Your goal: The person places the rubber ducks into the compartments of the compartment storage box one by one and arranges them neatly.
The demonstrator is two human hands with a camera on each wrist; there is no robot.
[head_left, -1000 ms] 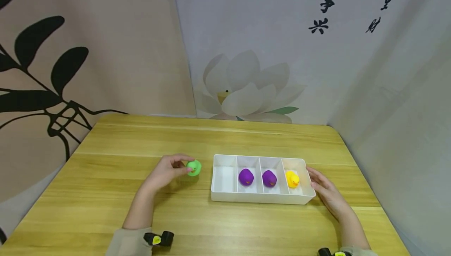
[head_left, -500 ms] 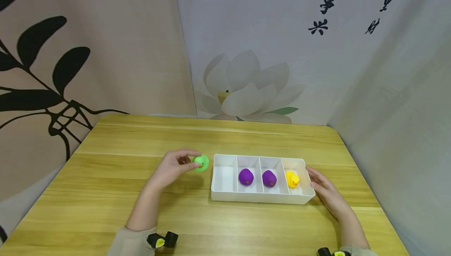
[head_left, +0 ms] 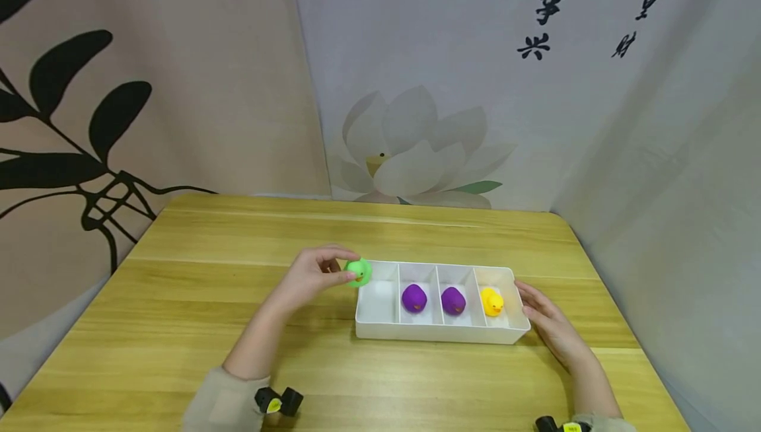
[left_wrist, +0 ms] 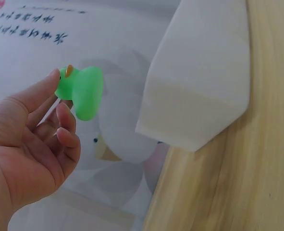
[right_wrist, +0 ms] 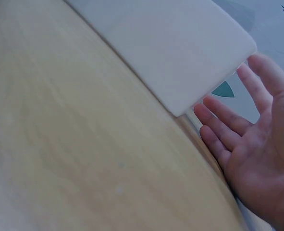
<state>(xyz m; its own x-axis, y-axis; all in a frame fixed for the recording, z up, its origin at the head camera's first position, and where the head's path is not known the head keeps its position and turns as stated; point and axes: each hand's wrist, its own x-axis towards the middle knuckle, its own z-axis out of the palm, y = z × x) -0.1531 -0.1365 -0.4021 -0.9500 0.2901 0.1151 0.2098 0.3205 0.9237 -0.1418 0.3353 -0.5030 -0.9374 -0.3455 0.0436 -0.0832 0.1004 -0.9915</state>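
My left hand point(head_left: 310, 278) pinches a small green rubber duck point(head_left: 360, 273) between thumb and fingertips, in the air at the left end of a white divided box point(head_left: 440, 333). In the left wrist view the duck point(left_wrist: 88, 91) is apart from the box point(left_wrist: 197, 91). Two purple rubber ducks point(head_left: 414, 298) point(head_left: 454, 301) sit in the two middle compartments, and a yellow rubber duck point(head_left: 492, 302) is in the rightmost one. The leftmost compartment holds nothing. At the box's right end, my right hand point(head_left: 553, 323) touches the wall with relaxed, extended fingers.
The box stands on a wooden table point(head_left: 416, 386). Behind the table hangs a pale backdrop point(head_left: 428, 36) printed with a lotus, dark leaves and writing. Each forearm wears a black wrist camera point(head_left: 279, 401).
My left hand has carried the green duck rightward and slightly up in the head view, from beside the box to its left edge. The right hand and box stay put.
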